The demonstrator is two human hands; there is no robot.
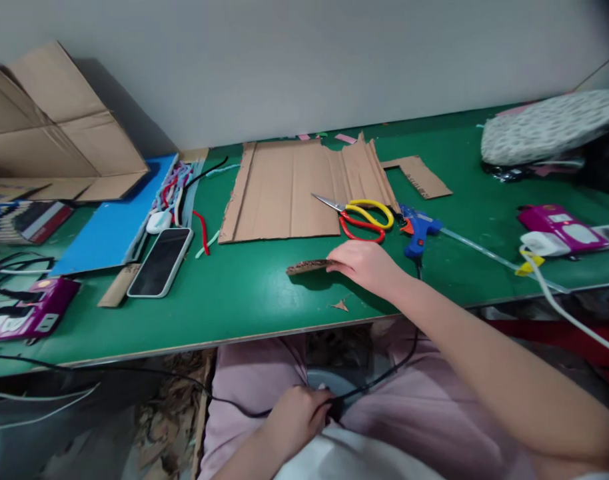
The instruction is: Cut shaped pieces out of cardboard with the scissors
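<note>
My right hand (367,265) is over the green table (254,300), fingers closed on one end of a small cardboard strip (307,267) held just above the surface. My left hand (297,417) is below the table edge in my lap, closed on a black cable (384,377) that runs up to the blue glue gun (417,230). Scissors (362,217) with yellow and red handles lie on the edge of a large corrugated cardboard sheet (289,190), just beyond my right hand.
A phone (160,261) lies face up left of centre, beside a blue sheet (112,223) and pipe cleaners (177,187). Folded cardboard boxes (54,127) lean at the far left. Magenta boxes (559,227), a white cable (559,300) and a patterned cloth bag (549,127) are on the right.
</note>
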